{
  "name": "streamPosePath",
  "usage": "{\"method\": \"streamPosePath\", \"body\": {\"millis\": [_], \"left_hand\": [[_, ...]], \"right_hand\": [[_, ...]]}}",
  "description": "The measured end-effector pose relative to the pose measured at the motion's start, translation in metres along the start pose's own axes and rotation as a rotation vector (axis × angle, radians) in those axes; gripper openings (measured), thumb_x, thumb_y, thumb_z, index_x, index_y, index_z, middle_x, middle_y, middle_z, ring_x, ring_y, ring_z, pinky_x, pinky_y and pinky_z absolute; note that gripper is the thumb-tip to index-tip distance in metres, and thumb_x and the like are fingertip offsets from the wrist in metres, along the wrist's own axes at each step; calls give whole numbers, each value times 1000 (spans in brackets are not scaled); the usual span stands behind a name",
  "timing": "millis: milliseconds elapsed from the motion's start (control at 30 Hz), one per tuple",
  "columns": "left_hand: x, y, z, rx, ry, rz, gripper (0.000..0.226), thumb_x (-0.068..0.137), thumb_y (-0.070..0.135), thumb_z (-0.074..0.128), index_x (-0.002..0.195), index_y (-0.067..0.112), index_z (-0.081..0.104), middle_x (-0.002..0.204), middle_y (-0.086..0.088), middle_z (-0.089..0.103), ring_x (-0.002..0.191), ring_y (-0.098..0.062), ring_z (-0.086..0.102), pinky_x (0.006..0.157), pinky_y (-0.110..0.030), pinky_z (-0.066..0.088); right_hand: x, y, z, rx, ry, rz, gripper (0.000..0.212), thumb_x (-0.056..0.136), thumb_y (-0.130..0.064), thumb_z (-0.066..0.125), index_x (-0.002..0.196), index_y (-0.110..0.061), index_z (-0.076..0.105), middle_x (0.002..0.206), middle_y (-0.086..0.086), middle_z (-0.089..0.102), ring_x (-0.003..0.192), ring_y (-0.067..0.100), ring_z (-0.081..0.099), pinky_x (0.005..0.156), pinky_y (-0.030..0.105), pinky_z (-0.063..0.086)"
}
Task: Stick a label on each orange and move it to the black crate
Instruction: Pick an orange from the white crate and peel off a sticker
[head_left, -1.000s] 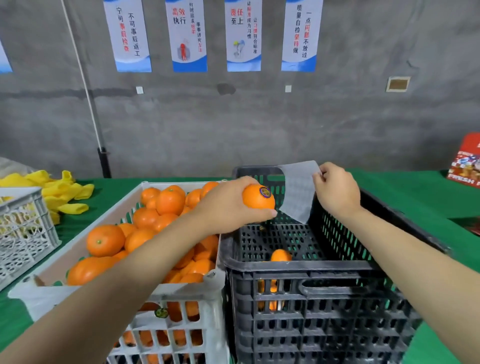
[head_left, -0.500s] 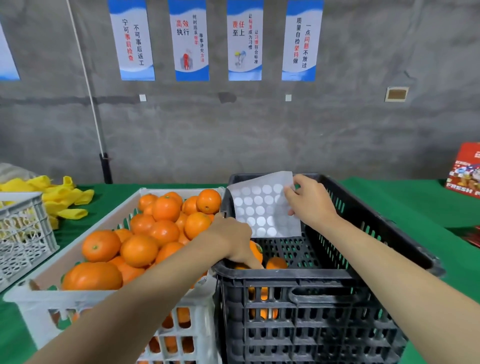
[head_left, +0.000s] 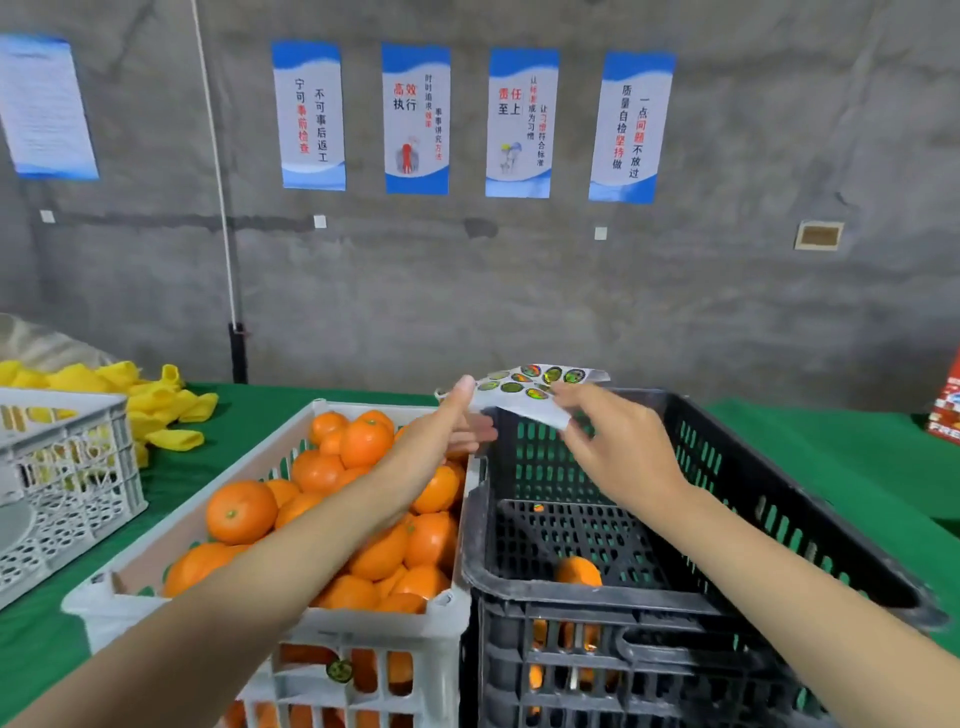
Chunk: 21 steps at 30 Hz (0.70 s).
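A white crate (head_left: 441, 639) at the front left holds several oranges (head_left: 241, 512). To its right stands the black crate (head_left: 779, 525), with an orange (head_left: 577, 570) on its floor near the front wall. Above the far rim between the crates, a sheet of round shiny labels (head_left: 535, 387) is held flat. My right hand (head_left: 618, 447) pinches the sheet's near edge. My left hand (head_left: 452, 421) holds the sheet's left end, thumb on top and fingers underneath. Neither hand holds an orange.
An empty-looking white crate (head_left: 67, 483) sits at the far left, with yellow cloth pieces (head_left: 150, 405) behind it on the green table (head_left: 857, 467). A red box (head_left: 945, 410) stands at the right edge. A concrete wall with posters rises behind.
My left hand has put its orange down in the black crate, risen, and taken the label sheet's left end. The right hand has turned the sheet label-side up.
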<state>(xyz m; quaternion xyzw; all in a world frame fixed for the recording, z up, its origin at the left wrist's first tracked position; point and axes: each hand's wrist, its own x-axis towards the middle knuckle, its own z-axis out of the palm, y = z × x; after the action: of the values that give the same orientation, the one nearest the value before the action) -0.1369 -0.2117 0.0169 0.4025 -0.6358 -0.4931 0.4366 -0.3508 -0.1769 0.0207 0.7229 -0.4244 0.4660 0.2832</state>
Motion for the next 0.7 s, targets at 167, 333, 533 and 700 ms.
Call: {"method": "streamPosePath", "body": {"millis": [167, 333, 533, 700], "left_hand": [[0, -12, -10, -698, 42, 88, 50, 94, 34, 56, 136, 9, 57, 125, -12, 69, 115, -26, 67, 98, -42, 54], [6, -20, -19, -710, 141, 93, 32, 94, 8, 61, 126, 5, 61, 118, -15, 72, 108, -30, 70, 80, -40, 61], [3, -27, -16, -589, 208, 78, 29, 92, 15, 69, 121, 11, 66, 114, -10, 74, 105, -28, 72, 90, -47, 57], [-3, -27, -15, -439, 213, 50, 28, 89, 21, 73, 117, 15, 68, 108, -6, 76, 102, -29, 73, 95, -52, 53]], "right_hand": [[2, -21, 25, -61, -193, -454, 21, 80, -4, 65, 99, -6, 72, 129, 14, 65, 114, 30, 65, 85, 35, 56], [-2, -18, 21, 26, -202, -94, 34, 78, -21, 50, 109, -21, 63, 137, -4, 53, 94, 13, 61, 68, 28, 50], [27, -30, 37, 696, -195, 767, 16, 95, -23, 50, 102, -33, 60, 102, -18, 63, 98, 6, 62, 74, 19, 46], [24, -26, 45, 1119, -488, 1091, 37, 93, -54, 54, 119, -29, 50, 104, 8, 73, 71, 24, 71, 56, 34, 56]]}}
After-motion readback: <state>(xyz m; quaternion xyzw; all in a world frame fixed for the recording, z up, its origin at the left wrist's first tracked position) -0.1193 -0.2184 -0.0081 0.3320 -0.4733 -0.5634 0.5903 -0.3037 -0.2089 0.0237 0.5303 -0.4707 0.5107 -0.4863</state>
